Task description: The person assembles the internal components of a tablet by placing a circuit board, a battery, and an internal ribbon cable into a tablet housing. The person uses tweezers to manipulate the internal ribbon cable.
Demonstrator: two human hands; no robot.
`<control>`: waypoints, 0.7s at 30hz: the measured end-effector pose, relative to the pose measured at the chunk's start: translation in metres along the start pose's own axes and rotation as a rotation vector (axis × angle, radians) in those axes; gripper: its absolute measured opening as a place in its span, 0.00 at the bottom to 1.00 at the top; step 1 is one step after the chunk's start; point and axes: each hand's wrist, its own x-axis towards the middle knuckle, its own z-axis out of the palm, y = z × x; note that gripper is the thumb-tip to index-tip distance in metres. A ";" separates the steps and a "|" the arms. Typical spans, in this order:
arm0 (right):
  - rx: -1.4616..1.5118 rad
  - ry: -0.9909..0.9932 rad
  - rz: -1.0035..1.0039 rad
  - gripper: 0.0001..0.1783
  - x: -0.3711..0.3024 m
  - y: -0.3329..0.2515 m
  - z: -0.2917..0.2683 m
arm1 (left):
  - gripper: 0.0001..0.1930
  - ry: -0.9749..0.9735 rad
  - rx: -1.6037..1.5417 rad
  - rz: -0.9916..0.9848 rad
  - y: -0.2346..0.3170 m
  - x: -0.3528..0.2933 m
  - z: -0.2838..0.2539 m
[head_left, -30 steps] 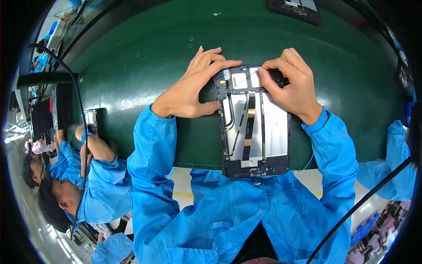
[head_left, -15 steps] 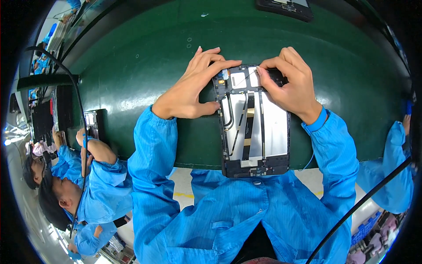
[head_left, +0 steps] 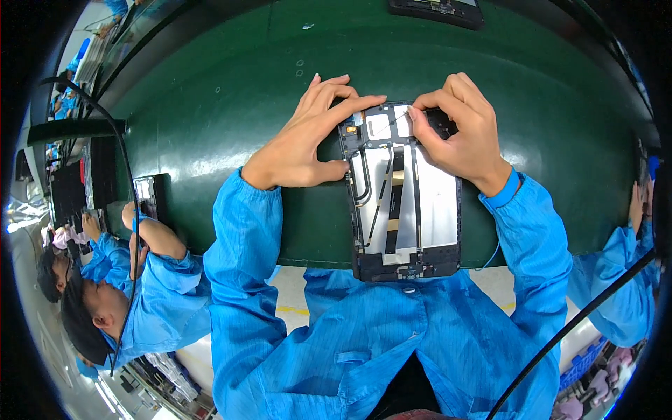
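An opened tablet [head_left: 439, 210] lies lengthwise before me, showing silver panels, a black frame and dark ribbon cables. My left hand [head_left: 301, 143] holds its upper left corner. The thumb presses the left side and the index finger rests along the top edge, while the other fingers stretch out past it. At the tablet's upper right, my right hand [head_left: 462, 126] is closed in a pinch. From its fingertips a thin black wire [head_left: 396, 122] runs slantwise over the pale upper panels. The right fingers and palm cover part of the tablet's upper right corner.
Another opened device [head_left: 437, 10] lies at the far edge of the green work surface [head_left: 231, 140]. To my left sits a co-worker in blue [head_left: 164, 301], with a device [head_left: 148, 196] near their hands. A co-worker's sleeve [head_left: 616, 280] shows at right. Black cables [head_left: 581, 322] cross both sides.
The far device and a small pale speck have shifted left. At right, the co-worker's hand and sleeve have changed position. My hands have barely moved; the right keeps its pinch.
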 end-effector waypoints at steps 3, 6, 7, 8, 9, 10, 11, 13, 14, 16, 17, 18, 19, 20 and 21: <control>0.007 0.017 -0.032 0.05 0.000 0.000 0.000 | 0.52 -0.010 -0.014 -0.008 0.001 0.000 -0.002; 0.017 0.021 -0.053 0.05 0.000 0.000 0.000 | 0.56 -0.038 -0.013 -0.013 -0.001 0.000 -0.003; 0.020 0.020 -0.053 0.06 0.000 -0.001 -0.001 | 0.56 -0.039 -0.018 -0.016 -0.001 -0.001 -0.002; 0.020 0.018 -0.056 0.06 0.001 -0.001 -0.002 | 0.55 -0.041 -0.024 -0.019 -0.001 -0.001 -0.002; 0.027 0.006 -0.067 0.06 0.001 -0.002 -0.003 | 0.55 -0.038 -0.024 -0.019 0.000 -0.001 -0.003; 0.034 -0.007 -0.078 0.07 0.002 -0.002 -0.004 | 0.54 -0.043 -0.031 -0.027 0.001 -0.001 -0.003; 0.034 -0.008 -0.080 0.07 0.002 -0.003 -0.005 | 0.53 -0.048 -0.037 -0.035 0.002 0.000 -0.004; 0.055 -0.035 -0.089 0.08 0.002 -0.003 -0.007 | 0.52 -0.044 -0.027 -0.042 0.001 0.000 -0.003; 0.054 -0.036 -0.091 0.08 0.003 -0.004 -0.008 | 0.51 -0.043 -0.017 -0.047 0.001 0.000 -0.003; 0.047 -0.059 -0.110 0.08 0.004 -0.005 -0.010 | 0.51 -0.037 -0.021 -0.045 0.003 0.000 -0.003; 0.046 -0.058 -0.114 0.08 0.004 -0.006 -0.011 | 0.51 -0.033 -0.025 -0.044 0.004 0.000 -0.003; 0.066 -0.074 -0.122 0.08 0.004 -0.007 -0.012 | 0.51 -0.030 -0.022 -0.043 0.005 -0.001 -0.003; 0.086 -0.091 -0.130 0.09 0.004 -0.008 -0.013 | 0.50 -0.014 -0.015 -0.046 0.006 -0.002 -0.002; 0.085 -0.089 -0.134 0.09 0.005 -0.008 -0.013 | 0.50 0.002 -0.008 -0.047 0.007 -0.003 -0.001; 0.075 -0.102 -0.135 0.09 0.005 -0.008 -0.013 | 0.50 0.005 -0.005 -0.045 0.007 -0.003 0.000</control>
